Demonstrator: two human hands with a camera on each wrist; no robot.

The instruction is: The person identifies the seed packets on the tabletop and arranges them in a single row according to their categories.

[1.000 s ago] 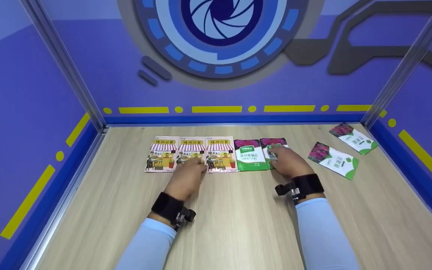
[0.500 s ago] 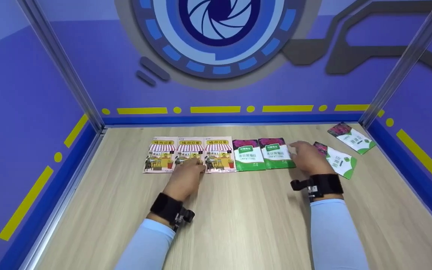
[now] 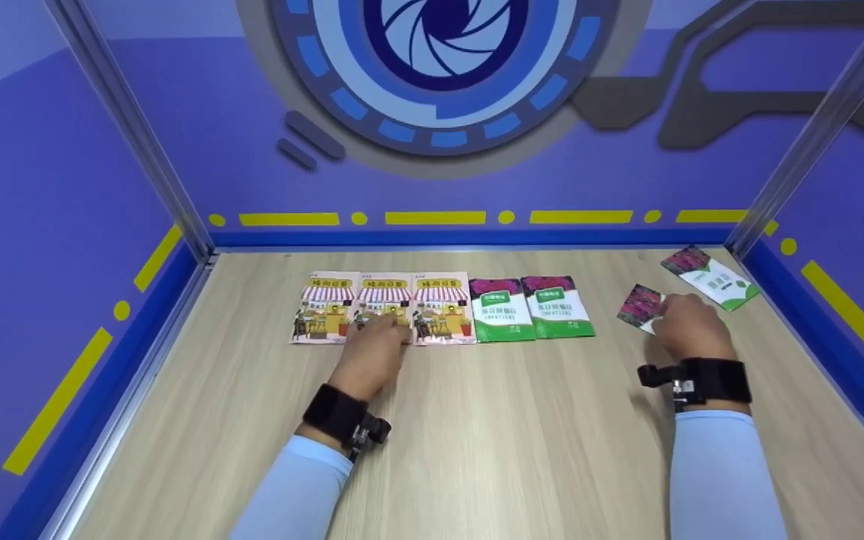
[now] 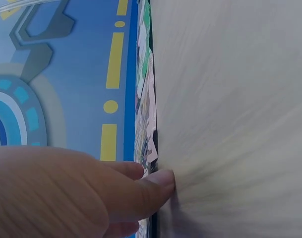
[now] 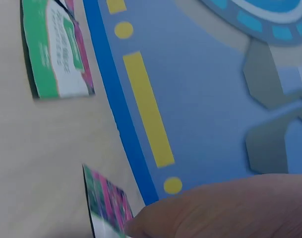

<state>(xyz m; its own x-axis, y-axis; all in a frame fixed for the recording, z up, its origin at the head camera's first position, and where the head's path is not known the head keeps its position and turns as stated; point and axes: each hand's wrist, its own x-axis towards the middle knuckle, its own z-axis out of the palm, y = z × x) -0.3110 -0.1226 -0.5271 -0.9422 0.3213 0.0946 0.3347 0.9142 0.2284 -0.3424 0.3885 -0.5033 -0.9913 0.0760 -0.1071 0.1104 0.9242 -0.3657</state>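
My left hand (image 3: 376,352) rests at the lower edge of the middle pink packet (image 3: 385,292), its thumb by the tabletop in the left wrist view. Another pink shop-picture packet (image 3: 322,311) lies to its left and a third pink packet (image 3: 441,307) to its right. Continuing the row are two flower seed packets, a green-and-white one (image 3: 502,311) and a slightly tilted one (image 3: 558,307). Over at the right, my right hand (image 3: 694,328) touches a slanted seed packet (image 3: 640,305) and covers most of it; in the right wrist view a fingertip meets its flower picture (image 5: 108,198).
One more slanted seed packet (image 3: 709,276) lies near the back right corner, beyond my right hand. The wooden tabletop (image 3: 492,427) is bounded by purple walls (image 3: 199,180) at the back and sides.
My right hand has left the second green seed packet in the row and moved right onto the slanted packet. That row packet is now fully uncovered. My left hand stays put.
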